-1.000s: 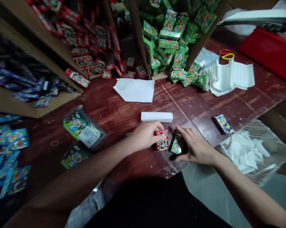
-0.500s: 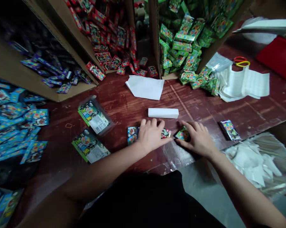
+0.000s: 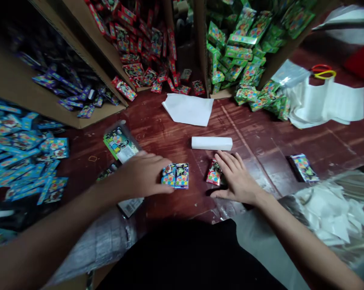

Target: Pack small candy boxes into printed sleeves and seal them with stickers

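Straddling blue pkt [image 3: 168,176] w/ L hand [image 3: 144,174], red pkt [image 3: 213,173] w/ R hand [image 3: 240,182]; can't tell if pinching. Prob. light, stiff; grip near/far ends.

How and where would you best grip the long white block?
Probably at its middle, pinching both long sides from above: the white block is narrow, lies crosswise just beyond the right hand, and has its top uncovered.
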